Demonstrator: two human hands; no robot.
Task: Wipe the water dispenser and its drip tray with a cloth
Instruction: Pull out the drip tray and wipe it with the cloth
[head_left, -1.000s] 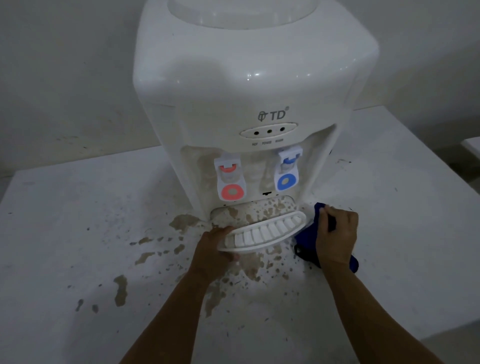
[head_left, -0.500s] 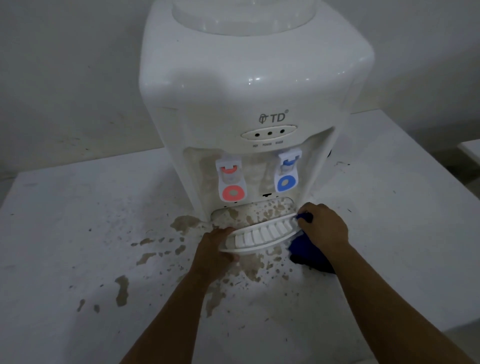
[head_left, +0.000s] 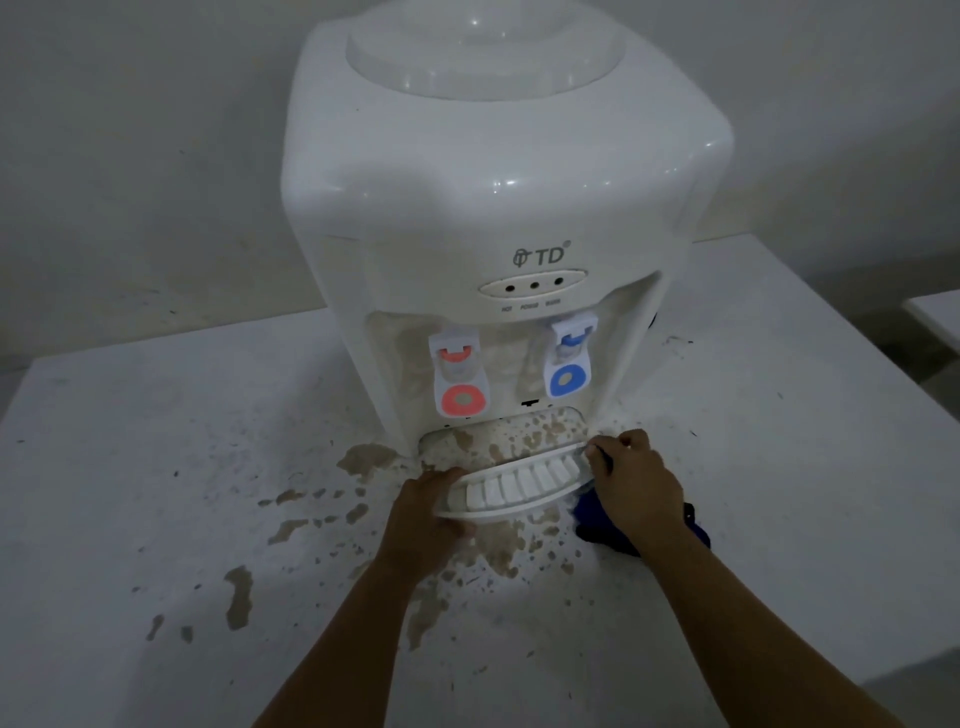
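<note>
White table (head_left: 156, 467), filling the lower two thirds of the frame, spattered with brown stains that are densest at centre. On it, upper centre, stands the white water dispenser (head_left: 498, 197); its recess behind the red tap (head_left: 460, 382) and blue tap (head_left: 569, 364) is streaked brown, and the shelf below the taps carries brown spots. The slatted drip tray (head_left: 519, 488) sits just below centre, drawn partly out of its slot and tilted, its left end nearer the viewer.

Left hand (head_left: 426, 514), lower centre: fingers curled under and around the left end of the tray, as one second ago. Right hand (head_left: 636, 483), right of centre: one second ago it lay further right, on the blue cloth (head_left: 602, 525) and clear of the tray; it has since travelled left, and its fingers now pinch the right end of the tray. The cloth is bunched beneath this hand, between palm and table, with a second fold showing at the wrist. Whether the hand grips the cloth as well cannot be told.

Interpretation: with both ends held, the tray appears ready to be lifted free of the dispenser for wiping. The stains on recess, shelf and table suggest the wiping proper has hardly begun.
</note>
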